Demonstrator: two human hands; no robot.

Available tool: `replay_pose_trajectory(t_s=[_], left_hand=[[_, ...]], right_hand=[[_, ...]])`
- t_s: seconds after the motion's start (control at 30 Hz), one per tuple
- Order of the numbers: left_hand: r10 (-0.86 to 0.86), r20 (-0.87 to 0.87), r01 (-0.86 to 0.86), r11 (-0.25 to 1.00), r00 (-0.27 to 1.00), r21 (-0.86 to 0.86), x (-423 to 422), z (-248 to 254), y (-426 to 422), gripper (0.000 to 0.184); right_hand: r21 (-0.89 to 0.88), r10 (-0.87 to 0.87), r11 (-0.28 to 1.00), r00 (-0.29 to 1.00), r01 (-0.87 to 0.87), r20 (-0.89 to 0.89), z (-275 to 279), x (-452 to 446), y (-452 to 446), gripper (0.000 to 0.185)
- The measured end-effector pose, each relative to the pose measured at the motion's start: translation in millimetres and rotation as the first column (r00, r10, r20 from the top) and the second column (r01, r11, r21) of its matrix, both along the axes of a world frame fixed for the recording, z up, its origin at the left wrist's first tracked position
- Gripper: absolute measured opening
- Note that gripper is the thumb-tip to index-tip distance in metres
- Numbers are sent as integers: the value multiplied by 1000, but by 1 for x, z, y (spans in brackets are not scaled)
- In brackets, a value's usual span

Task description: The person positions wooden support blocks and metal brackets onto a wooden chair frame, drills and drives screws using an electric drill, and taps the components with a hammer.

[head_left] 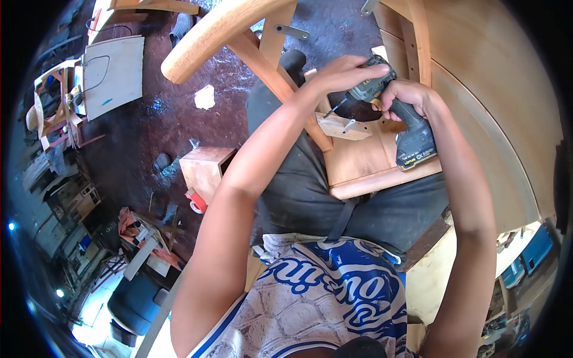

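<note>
A dark cordless drill (416,143) lies across my lap area, its thin bit pointing down and left at a wooden corner block (343,127). My right hand (407,99) is closed around the drill's handle, fingers near the trigger. On top of the drill's head, my left hand (349,74) grips, with its thumb stretched along the body; some fingertips are hidden. A small screw (350,125) stands in the block, close to the bit. The block sits inside a wooden chair frame (382,179) that rests on my thighs.
A curved wooden armrest (209,42) juts out at upper left, with a metal bracket (292,31) nearby. A large curved wooden panel (471,89) stands at right. On the floor are a wooden box (202,170) and a red tape dispenser (195,201). A dark chair (134,304) is at lower left.
</note>
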State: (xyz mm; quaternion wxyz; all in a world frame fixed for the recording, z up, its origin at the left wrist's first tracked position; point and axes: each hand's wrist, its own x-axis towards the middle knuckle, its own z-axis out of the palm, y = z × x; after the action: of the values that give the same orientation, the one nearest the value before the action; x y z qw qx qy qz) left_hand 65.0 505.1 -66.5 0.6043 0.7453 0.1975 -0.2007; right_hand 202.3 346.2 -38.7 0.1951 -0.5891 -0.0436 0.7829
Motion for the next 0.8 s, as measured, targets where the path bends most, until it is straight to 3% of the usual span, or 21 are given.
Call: replay_pose_trajectory(t_s=[0.07, 0.17, 0.23, 0.3, 0.8], left_hand=[[118, 227, -135, 989, 967, 61, 8, -18, -12, 64], [166, 162, -161, 986, 973, -45, 11, 2, -11, 64], [191, 209, -175, 980, 959, -91, 11, -3, -12, 62], [184, 187, -186, 983, 965, -6, 11, -6, -11, 59], [173, 164, -180, 983, 971, 34, 13, -18, -16, 59]], right_hand=[[39, 13, 999, 999, -15, 30, 2, 1, 3, 19], [64, 27, 998, 999, -29, 41, 8, 2, 8, 19], [38, 32, 999, 998, -34, 48, 4, 2, 7, 20], [23, 42, 999, 997, -44, 57, 2, 2, 10, 20], [14, 39, 999, 998, -40, 41, -1, 5, 6, 17]])
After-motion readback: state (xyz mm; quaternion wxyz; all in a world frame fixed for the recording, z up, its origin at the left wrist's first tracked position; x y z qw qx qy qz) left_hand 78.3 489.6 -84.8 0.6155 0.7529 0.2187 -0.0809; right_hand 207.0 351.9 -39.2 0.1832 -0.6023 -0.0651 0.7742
